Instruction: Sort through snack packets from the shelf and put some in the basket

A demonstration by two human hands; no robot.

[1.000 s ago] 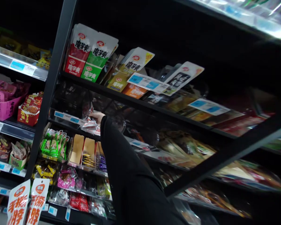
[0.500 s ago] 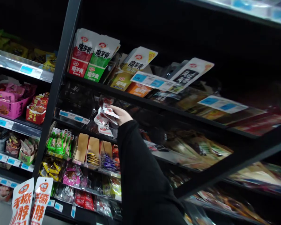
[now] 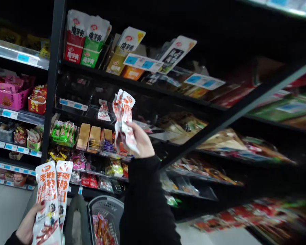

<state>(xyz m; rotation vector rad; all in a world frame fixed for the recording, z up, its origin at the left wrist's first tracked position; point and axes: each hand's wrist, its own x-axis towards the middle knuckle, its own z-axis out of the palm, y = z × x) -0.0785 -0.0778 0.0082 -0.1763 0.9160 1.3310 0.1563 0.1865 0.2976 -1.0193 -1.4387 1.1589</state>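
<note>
My right hand (image 3: 140,141), in a black sleeve, is raised in front of the snack shelves and closed round a bunch of small white-and-red snack packets (image 3: 123,115). The packets stick up above my fingers, clear of the shelf. Low at the left, my left hand (image 3: 28,226) grips two tall white bags with red characters (image 3: 52,197). One more small packet (image 3: 103,110) stays in a clear bin on the shelf (image 3: 73,105) behind.
Black shelving (image 3: 51,85) runs across the view, packed with bagged snacks and blue price tags (image 3: 142,63). A grey shopping basket (image 3: 105,207) with red packets inside sits below my right arm. Pink and red boxes (image 3: 14,98) stand on the left shelves.
My right hand has drawn the small packets out of the shelf bin and back toward me. The view tilted down, so the basket and my left hand now show.
</note>
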